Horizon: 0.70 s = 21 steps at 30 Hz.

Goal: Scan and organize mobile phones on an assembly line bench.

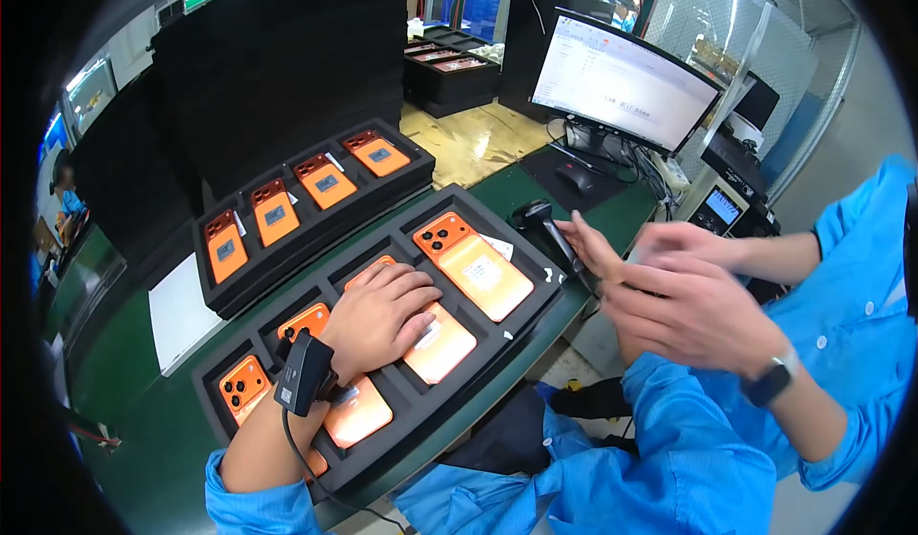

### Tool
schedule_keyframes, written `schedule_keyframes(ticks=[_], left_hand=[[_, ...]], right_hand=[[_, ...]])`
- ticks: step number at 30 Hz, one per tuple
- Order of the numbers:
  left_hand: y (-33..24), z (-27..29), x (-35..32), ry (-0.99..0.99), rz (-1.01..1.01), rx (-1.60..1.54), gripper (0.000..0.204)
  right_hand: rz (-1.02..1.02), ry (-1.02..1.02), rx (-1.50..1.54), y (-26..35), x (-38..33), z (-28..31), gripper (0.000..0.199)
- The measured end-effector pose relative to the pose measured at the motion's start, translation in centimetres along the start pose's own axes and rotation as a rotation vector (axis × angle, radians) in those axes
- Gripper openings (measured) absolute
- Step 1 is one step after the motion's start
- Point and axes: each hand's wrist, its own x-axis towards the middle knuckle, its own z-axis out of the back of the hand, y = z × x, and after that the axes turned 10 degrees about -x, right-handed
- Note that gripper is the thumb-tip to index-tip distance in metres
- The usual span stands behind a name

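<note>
My left hand (384, 317) lies flat, fingers spread, over an orange phone (445, 346) in the near black foam tray (392, 447). A black device (304, 374) with a cable is strapped on that wrist. More orange phones, such as the one with a white label (485, 272), lie back-up in the tray's slots. My right hand (588, 246) is raised beside a black handheld barcode scanner (553, 229), its visible fingers stretched out. A co-worker's hands (684, 310) are around my right hand and wrist, hiding part of them.
Behind the near tray stands another black foam tray (320, 234) of orange phones. White sheets (182, 317) lie left of it. A monitor (622, 81), a mouse (575, 179) and a small device with a lit screen (719, 208) occupy the right. More trays (449, 81) are at the back.
</note>
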Motion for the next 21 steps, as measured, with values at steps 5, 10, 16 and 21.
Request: schedule_keyframes(ticks=[5, 10, 16, 21], left_hand=[[-0.2, 0.1, 1.6, 0.004, -0.064, 0.02, 0.033], [1.0, -0.5, 0.8, -0.042, -0.087, 0.044, 0.032], [1.3, -1.0, 0.5, -0.039, -0.071, 0.062, 0.032], [1.3, -1.0, 0.3, -0.063, -0.075, 0.052, 0.032]], right_hand=[[0.826, 0.705, -1.278, 12.1, -6.4, -9.7, 0.015], [1.44, 0.802, -1.774, 9.1, -3.0, -13.7, 0.022], [0.639, 1.015, -1.194, 11.7, -2.5, -14.0, 0.051], [1.378, 0.901, -1.757, 10.9, -1.9, -15.1, 0.017]])
